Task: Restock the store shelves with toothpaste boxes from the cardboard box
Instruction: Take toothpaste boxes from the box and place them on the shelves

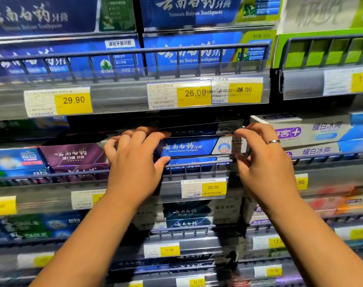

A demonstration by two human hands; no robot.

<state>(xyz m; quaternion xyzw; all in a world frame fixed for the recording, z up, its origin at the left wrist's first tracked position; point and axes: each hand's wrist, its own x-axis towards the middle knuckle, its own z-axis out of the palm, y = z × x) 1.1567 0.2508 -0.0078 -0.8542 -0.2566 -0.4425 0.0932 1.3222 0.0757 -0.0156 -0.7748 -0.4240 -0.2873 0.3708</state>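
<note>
A blue toothpaste box point(189, 147) with white lettering lies lengthwise on the middle shelf, on top of another blue box point(186, 164) behind the shelf's wire rail point(197, 162). My left hand point(135, 162) grips its left end, fingers curled over the top edge and thumb under it. My right hand point(263, 160), with a ring on one finger, pinches its right end between fingers and thumb. A darker box point(197, 130) sits just above and behind it. The cardboard box is out of view.
Shelves full of toothpaste surround the spot: purple boxes point(73, 156) to the left, white-and-blue boxes point(313, 133) to the right, large blue boxes point(189, 54) above. Yellow price tags point(213, 187) line each shelf front. More stocked rows lie below.
</note>
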